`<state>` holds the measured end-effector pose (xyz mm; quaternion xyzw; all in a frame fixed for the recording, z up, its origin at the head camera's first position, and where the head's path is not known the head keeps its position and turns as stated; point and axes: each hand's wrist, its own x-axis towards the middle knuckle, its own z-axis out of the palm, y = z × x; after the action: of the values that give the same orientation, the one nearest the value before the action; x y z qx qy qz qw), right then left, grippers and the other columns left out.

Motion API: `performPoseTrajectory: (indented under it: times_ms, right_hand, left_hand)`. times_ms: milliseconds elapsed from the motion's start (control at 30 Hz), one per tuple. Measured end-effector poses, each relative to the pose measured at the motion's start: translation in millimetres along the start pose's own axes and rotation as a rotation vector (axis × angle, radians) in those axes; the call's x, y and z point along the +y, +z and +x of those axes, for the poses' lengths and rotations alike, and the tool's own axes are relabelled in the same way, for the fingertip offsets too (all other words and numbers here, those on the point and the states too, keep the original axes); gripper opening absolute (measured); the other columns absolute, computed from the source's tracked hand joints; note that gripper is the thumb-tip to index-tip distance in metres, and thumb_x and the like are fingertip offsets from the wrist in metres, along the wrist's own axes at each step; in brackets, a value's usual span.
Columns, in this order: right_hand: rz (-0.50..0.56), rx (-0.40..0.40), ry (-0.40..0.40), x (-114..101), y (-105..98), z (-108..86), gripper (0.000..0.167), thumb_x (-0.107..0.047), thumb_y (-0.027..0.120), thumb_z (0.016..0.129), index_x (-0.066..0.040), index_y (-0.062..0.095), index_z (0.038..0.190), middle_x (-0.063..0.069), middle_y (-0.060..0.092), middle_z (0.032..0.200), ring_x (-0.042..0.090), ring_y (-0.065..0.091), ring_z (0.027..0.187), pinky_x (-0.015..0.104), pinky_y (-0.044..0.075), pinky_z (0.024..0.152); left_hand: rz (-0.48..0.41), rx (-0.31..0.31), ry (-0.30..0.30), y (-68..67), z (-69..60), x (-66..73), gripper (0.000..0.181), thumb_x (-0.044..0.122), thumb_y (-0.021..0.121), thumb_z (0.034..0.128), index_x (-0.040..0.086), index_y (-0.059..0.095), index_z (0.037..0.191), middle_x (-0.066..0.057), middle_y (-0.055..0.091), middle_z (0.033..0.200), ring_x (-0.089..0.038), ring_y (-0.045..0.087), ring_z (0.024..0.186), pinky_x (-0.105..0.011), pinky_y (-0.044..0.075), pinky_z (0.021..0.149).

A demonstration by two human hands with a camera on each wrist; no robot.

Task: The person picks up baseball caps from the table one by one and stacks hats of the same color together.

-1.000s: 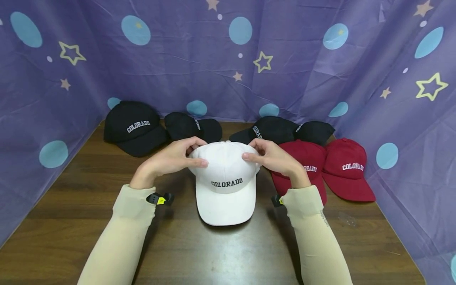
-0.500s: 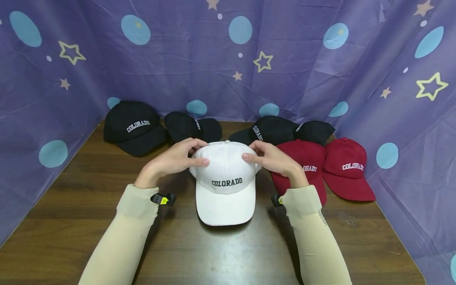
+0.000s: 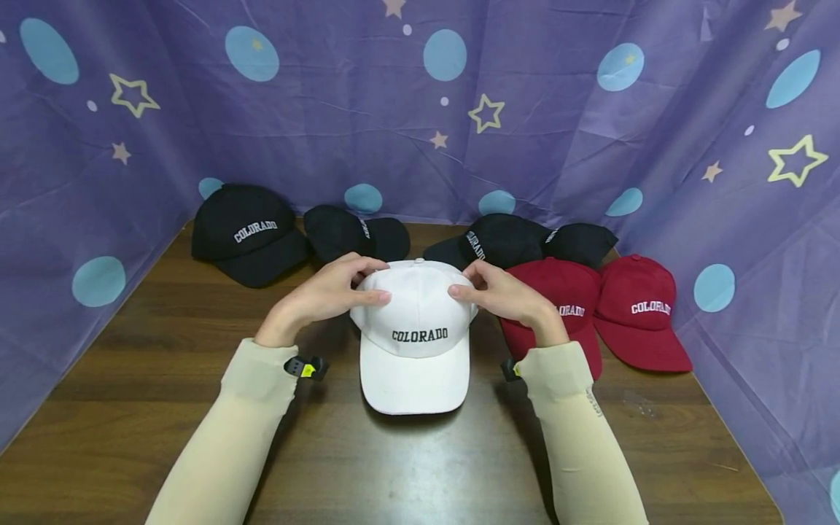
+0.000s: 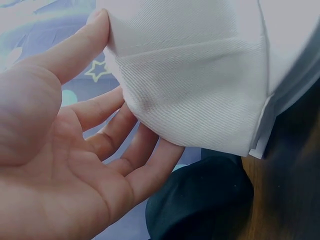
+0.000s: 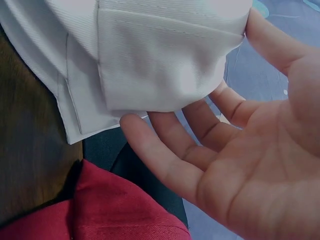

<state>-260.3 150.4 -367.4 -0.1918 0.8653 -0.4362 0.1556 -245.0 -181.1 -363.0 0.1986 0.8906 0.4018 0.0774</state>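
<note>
A white cap lettered COLORADO stands at the middle of the table, brim toward the camera. My left hand grips its left side, thumb on the front of the crown and fingers behind. On the opposite side my right hand holds the crown the same way. In the left wrist view the fingers of the left hand curl behind the white fabric. The right wrist view has the right hand with its fingertips behind the cap's edge.
Black caps lie along the back, one at the far left, another beside it, two more right of centre. Two red caps, one partly behind the right hand, the other farther right, lie on the wooden table. A purple curtain hangs behind.
My left hand has shifted slightly to the right, its thumb farther onto the crown. The white cap and right hand have barely moved.
</note>
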Motion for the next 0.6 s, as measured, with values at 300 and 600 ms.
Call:
performPoseTrajectory:
  times_ms: [300,600]
  right_hand:
    - [0.034,-0.008,0.02,2.5,0.8,0.4,0.045,-0.034,0.072,0.102,-0.003,0.053,0.128,0.016,0.062,0.118,0.042,0.061,0.107,0.057,0.054,0.097]
    - [0.027,0.001,0.049,2.9,1.0,0.4,0.05,-0.033,0.073,0.101,-0.003,0.049,0.133,0.017,0.06,0.121,0.038,0.063,0.107,0.055,0.054,0.096]
  left_hand:
    - [0.016,0.031,-0.02,3.5,2.4,2.7,0.059,0.036,0.083,0.0949,0.01,0.065,0.144,-0.013,0.057,0.128,-0.032,0.056,0.116,-0.045,0.047,0.099]
    - [-0.012,0.058,-0.044,10.5,6.4,0.7,0.055,0.029,0.084,0.0946,0.011,0.065,0.144,-0.012,0.055,0.124,-0.031,0.055,0.114,-0.042,0.047,0.096]
